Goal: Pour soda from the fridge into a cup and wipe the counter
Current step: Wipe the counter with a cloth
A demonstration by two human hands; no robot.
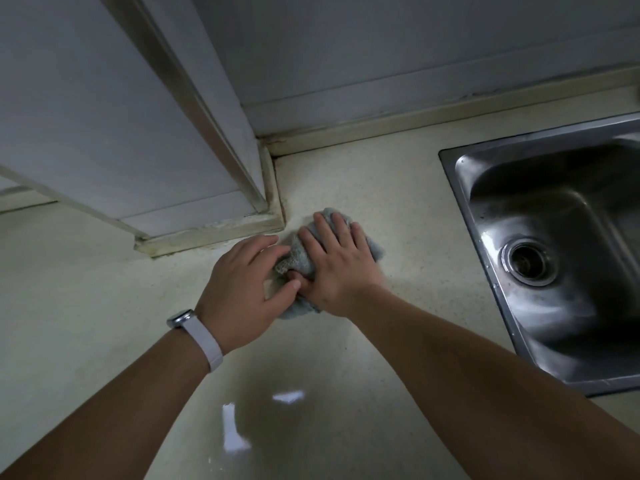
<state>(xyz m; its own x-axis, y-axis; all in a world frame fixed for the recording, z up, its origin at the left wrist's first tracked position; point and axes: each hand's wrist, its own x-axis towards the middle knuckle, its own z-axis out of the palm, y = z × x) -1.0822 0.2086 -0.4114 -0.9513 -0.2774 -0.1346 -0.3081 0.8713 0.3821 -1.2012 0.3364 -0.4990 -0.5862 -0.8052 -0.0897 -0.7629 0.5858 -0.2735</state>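
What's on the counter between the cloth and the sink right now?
Nothing: in the head view, the counter is bare between the cloth and the sink.

place: home kitchen | evidence: steel sink (561, 258) set in speckled counter (363, 181)
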